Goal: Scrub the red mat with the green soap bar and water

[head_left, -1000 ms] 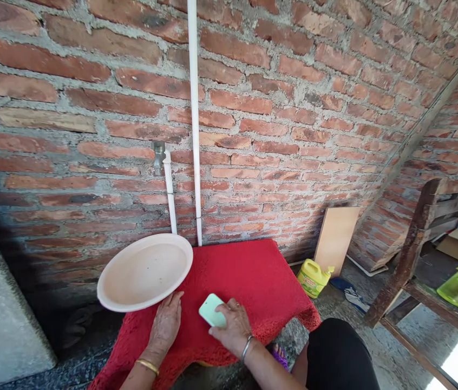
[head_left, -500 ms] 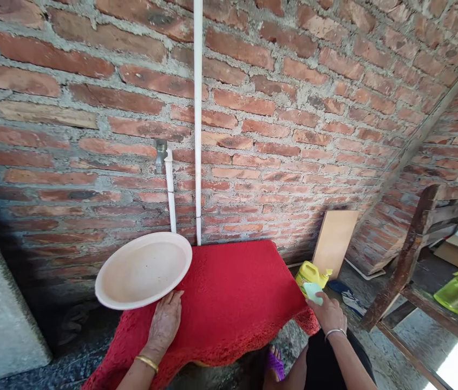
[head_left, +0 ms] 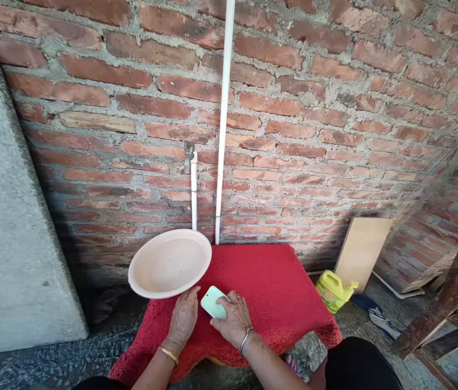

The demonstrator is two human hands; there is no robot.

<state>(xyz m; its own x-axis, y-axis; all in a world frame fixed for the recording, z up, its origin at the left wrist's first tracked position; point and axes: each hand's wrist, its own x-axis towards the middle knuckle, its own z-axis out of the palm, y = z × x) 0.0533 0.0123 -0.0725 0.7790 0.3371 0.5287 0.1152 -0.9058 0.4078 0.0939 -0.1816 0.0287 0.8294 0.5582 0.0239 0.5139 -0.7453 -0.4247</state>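
In my right hand (head_left: 235,318) is a flat mint-green object (head_left: 211,301) with rounded corners and a small dark hole near one corner; its exact kind does not show. My fingers close on its near end, low over the red cloth (head_left: 261,287). My left hand (head_left: 185,313) lies on the cloth with its fingers stretched out. Its fingertips reach the near rim of a pale pink basin (head_left: 168,265), and whether they touch it I cannot tell. The basin is tilted at the left end of the cloth-covered table, its inside facing me.
A brick wall (head_left: 164,108) with a white pipe (head_left: 223,124) and a small tap (head_left: 189,157) stands behind. Right of the table are a yellow jug (head_left: 332,291), a leaning board (head_left: 361,252), slippers (head_left: 381,319) and wooden furniture (head_left: 452,287). A concrete slab (head_left: 18,216) rises at left.
My right hand has brought the mint-green object from the table's right edge to beside my left hand. The view has turned left, and my left hand stays by the basin.
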